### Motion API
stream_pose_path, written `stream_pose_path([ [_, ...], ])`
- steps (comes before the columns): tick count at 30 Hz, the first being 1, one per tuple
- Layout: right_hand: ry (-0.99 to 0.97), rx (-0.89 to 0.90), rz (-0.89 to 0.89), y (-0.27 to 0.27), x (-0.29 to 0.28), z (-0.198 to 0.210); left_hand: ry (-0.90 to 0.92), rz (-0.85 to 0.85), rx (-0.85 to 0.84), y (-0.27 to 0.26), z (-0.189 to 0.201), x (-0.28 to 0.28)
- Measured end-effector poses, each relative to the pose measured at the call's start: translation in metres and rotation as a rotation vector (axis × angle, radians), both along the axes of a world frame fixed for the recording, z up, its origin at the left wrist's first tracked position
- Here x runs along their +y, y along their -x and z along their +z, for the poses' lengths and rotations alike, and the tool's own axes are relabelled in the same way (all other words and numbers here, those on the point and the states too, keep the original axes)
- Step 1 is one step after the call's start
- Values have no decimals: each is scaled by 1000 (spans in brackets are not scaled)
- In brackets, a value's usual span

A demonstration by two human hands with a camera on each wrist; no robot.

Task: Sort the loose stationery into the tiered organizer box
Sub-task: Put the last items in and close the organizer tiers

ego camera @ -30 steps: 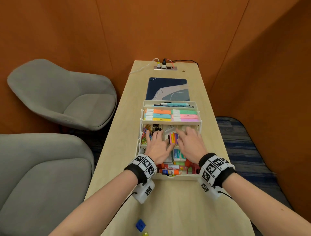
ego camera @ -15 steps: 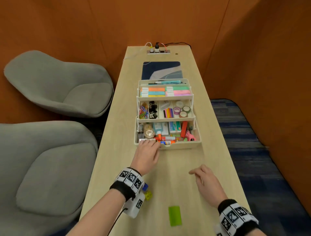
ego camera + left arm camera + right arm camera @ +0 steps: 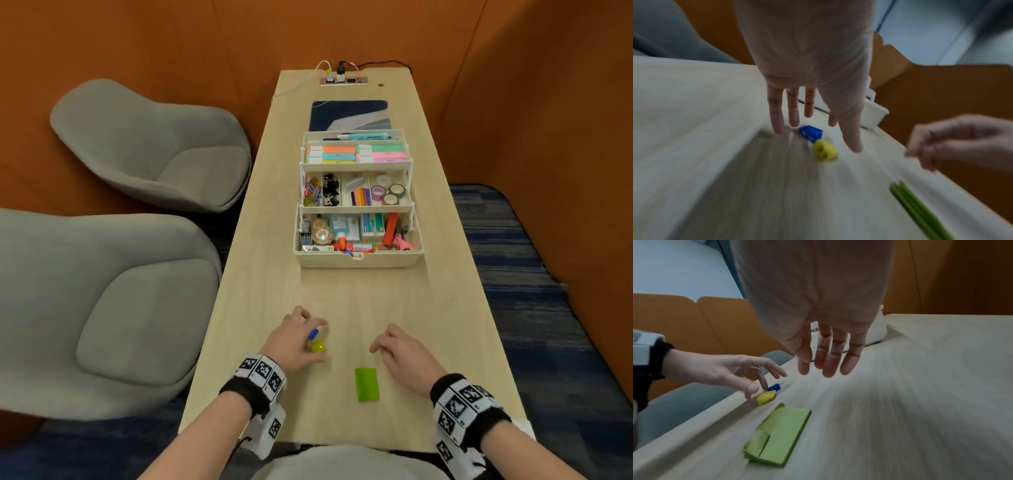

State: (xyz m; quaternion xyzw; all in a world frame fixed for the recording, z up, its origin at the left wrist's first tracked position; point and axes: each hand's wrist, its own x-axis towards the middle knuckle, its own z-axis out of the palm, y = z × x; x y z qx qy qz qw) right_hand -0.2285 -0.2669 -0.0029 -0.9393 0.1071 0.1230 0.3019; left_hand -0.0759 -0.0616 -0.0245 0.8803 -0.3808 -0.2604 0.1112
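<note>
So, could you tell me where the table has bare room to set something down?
Bare wood lies between the white tiered organizer box and both hands, left hand and right hand. Crowded: blue sharpener, yellow sharpener, green sticky-note pad.

I am holding both forearms extended forward, each wrist wearing a marker-printed band. My left hand [image 3: 294,339] is hanging palm-down with its fingers [image 3: 793,112] spread and reaching downward, gripping nothing. My right hand [image 3: 404,349] is hovering palm-down, well apart from the left, its fingers [image 3: 830,356] relaxed, loosely bent and holding nothing.
</note>
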Motion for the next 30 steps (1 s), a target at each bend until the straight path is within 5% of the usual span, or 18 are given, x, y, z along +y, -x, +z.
stream_pose_path([
  [3,24,-1,45,-12,4,4,-58,-91,-48,8,-6,-5],
  [20,-4,167,140,-60,7,2,55,157,159,-29,-15,-22],
  [25,-25,442,378,-45,4,-6,320,409,390,-39,-11,-26],
  [30,7,342,400,-28,7,-17,624,566,524,-68,29,-54],
])
